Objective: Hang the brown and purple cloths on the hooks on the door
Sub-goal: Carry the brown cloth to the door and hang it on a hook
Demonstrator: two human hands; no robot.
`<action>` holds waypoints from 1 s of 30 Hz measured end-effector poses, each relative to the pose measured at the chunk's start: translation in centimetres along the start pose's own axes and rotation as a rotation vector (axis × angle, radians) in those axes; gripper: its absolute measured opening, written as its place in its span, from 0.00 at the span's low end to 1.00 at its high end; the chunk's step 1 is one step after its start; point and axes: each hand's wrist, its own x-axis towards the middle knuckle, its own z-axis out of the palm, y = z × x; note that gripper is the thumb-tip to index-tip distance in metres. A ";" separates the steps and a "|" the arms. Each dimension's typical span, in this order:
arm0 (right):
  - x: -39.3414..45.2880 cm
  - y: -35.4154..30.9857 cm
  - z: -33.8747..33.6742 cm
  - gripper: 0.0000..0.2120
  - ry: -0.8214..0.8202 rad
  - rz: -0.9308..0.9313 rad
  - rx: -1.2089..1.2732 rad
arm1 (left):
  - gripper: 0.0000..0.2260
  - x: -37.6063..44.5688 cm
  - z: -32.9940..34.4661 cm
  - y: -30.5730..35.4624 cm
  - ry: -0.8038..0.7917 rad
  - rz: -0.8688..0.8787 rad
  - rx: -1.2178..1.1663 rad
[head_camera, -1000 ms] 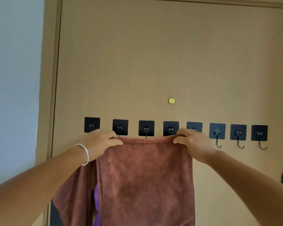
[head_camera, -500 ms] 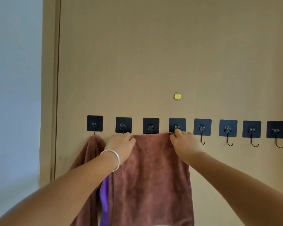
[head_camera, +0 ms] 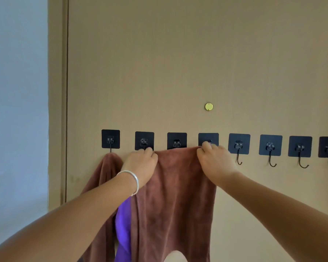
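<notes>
Nearest the camera, two bare forearms reach up and away toward the door (head_camera: 178, 63), the left one wearing a silver bangle (head_camera: 132, 180) at the wrist. A pale rounded shape sits at the bottom edge in front of the cloth; what it is cannot be told. The left hand (head_camera: 142, 165) has its fingers curled over the top left corner of the brown cloth (head_camera: 174, 195), gripping it just under the second hook plate from the left. The right hand (head_camera: 214, 163) pinches the cloth's top right corner, fingertips up against the fourth plate and covering its hook. Between the hands the cloth's upper edge runs nearly level, just below the third plate, and the cloth hangs flat down against the door past the bottom of the view. Behind the left forearm a strip of purple cloth (head_camera: 123, 224) hangs between this cloth and a second brown fold (head_camera: 106, 173) that drapes from the first hook; how the purple one is held up is hidden. The hooks (head_camera: 239, 148) are black square plates in a row across the door, and the four on the right carry bare curved hooks. Above the fourth plate is a small brass disc (head_camera: 208, 106). At far left stand the door frame (head_camera: 57, 110) and a pale wall (head_camera: 17, 110).
</notes>
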 end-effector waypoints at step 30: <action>-2.8 -2.1 3.4 0.14 -0.145 0.144 0.201 | 0.14 -2.9 0.8 1.7 -0.098 -0.066 -0.157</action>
